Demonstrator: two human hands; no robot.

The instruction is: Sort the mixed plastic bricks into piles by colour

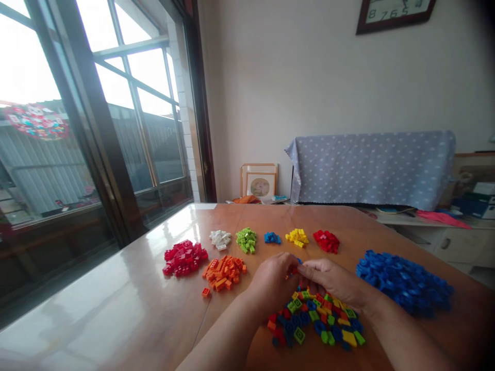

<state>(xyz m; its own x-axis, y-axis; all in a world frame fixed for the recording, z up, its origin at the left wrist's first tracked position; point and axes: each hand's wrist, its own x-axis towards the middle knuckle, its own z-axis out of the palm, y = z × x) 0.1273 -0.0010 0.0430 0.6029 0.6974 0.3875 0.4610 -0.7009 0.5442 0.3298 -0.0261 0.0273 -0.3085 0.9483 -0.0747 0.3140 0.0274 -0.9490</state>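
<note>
My left hand [273, 281] and my right hand [330, 278] meet fingertip to fingertip above a mixed pile of building bricks [313, 314]. Both are closed in a pinch. Bits of blue and red brick [299, 261] peep out between the fingers; their full shape is hidden. Orange, green, yellow, red and blue pieces make up the mixed pile, with round blue ones among them. Left of my left hand is a heap of orange bricks [224, 272], with one loose orange brick [206, 292] in front. To the right of my right hand lies a large heap of blue pieces [404, 281].
Sorted heaps line the brown table [127, 309]: dark pink [184, 257], white [220, 239], lime green [246, 239], blue [273, 237], yellow [297, 237] and red [327, 240]. Beyond stands something under a dotted cloth [371, 167]. Glass windows are at left.
</note>
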